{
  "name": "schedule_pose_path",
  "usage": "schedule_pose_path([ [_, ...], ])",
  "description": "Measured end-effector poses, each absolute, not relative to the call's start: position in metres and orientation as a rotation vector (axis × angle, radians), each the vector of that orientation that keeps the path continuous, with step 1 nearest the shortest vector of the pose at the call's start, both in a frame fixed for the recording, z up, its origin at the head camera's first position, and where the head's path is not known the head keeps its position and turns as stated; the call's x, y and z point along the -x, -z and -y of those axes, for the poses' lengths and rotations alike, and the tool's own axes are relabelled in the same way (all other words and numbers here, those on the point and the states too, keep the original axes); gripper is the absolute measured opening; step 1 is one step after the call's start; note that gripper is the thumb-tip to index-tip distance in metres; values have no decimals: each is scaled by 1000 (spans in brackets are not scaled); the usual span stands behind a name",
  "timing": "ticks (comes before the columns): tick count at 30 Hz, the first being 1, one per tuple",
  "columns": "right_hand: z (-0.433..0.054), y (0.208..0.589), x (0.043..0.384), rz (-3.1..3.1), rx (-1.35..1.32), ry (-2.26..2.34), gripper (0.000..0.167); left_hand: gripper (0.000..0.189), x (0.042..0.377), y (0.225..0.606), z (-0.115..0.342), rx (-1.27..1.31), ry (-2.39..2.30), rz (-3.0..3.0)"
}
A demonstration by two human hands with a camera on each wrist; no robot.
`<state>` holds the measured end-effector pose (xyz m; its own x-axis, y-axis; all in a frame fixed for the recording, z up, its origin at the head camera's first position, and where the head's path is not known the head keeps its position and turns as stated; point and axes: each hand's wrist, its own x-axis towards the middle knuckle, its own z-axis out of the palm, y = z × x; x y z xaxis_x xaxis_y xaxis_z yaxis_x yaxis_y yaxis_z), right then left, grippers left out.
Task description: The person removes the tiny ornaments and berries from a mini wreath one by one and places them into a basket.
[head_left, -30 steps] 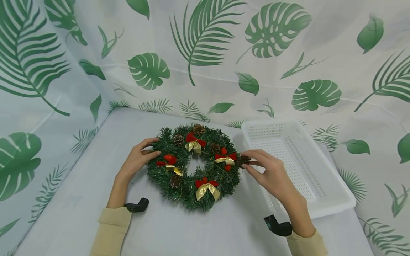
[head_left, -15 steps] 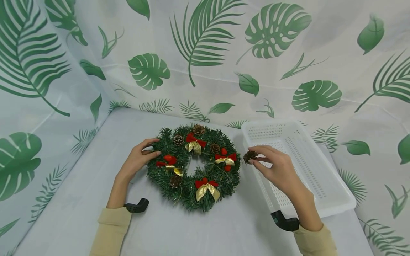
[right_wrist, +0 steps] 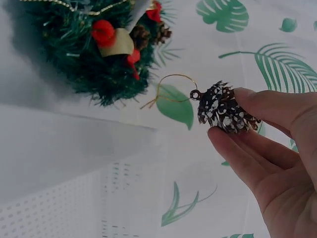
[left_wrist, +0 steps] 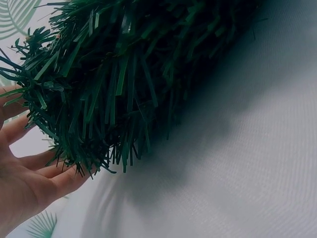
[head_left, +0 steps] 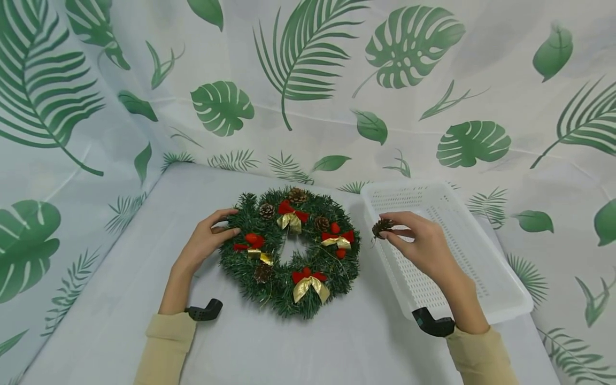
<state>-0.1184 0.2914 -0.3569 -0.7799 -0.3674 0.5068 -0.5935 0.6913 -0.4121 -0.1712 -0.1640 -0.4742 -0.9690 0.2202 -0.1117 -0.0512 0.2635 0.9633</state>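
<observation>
The pine cone is pinched between the thumb and fingers of your right hand, raised above the basket's left side, with a gold loop hanging from its end. It is apart from the wreath, which lies on the table to its left. The fingers of your left hand are spread and nearly straight, touching the wreath's left edge. The white basket sits right of the wreath, before a leaf-print cloth.
</observation>
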Motion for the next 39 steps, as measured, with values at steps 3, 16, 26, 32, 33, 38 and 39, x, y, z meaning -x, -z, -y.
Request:
schedule_pose_path([
  [3,-294,357,122,2547,-725,-801,43,57,171,474,165,-160,-1767,-2314],
  [16,-304,361,135,2656,-573,-840,38,58,170,472,166,-151,-1773,-2305],
  [26,-315,365,144,2657,-552,-880,35,57,172,470,163,-163,-1782,-2304],
  [32,-319,367,147,2712,-517,-875,33,58,170,472,163,-157,-1787,-2292],
  [33,-320,368,148,2725,-508,-873,33,58,170,473,163,-157,-1788,-2290],
  [38,-324,371,153,2784,-465,-858,32,58,170,472,162,-151,-1790,-2290],
  [39,-325,371,154,2796,-456,-854,32,58,170,472,162,-150,-1788,-2292],
])
